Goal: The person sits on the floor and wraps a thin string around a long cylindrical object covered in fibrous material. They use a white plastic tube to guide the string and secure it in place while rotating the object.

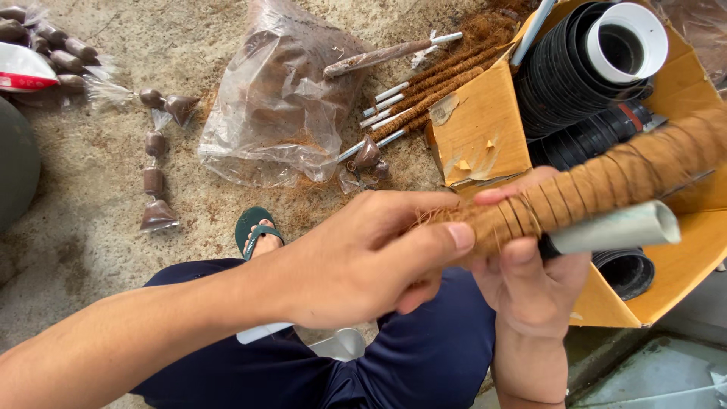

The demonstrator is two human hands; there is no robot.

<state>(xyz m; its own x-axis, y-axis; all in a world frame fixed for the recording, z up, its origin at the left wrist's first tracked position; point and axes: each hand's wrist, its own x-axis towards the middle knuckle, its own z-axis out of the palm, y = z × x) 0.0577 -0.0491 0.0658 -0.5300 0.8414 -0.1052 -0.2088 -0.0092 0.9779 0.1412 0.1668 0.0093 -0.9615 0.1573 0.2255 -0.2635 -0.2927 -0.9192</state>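
Close under the head camera, just above my lap in dark blue trousers (424,356), I see both hands meeting on a long brown pole wrapped in coconut fibre and bound with thin wire (606,182); the left hand (363,261) reaches in from the lower left with its thumb and fingertips pinched on the frayed near end of that pole, where loose fibres stick out; the right hand (530,280) comes up from below with its fingers curled round the pole just beside the left, and it also clamps a pale grey plastic tube (613,227) that lies alongside and under the fibre wrap; the pole runs up and away to the right, across an open yellow-brown cardboard box (485,129); inside the box I see stacks of black plastic pots (560,76) lying on their sides, and a white plastic pot (627,42) nested in the mouth of the upper stack; on the gritty concrete floor (76,227) to the left of the box lies a bundle of finished fibre-wrapped poles with white ends (432,91), and beside it a clear plastic bag of brown coconut fibre (280,98); further left a string of small brown packets in clear wrap (155,163) trails across the floor; my foot in a green sandal (254,231) rests below the bag.
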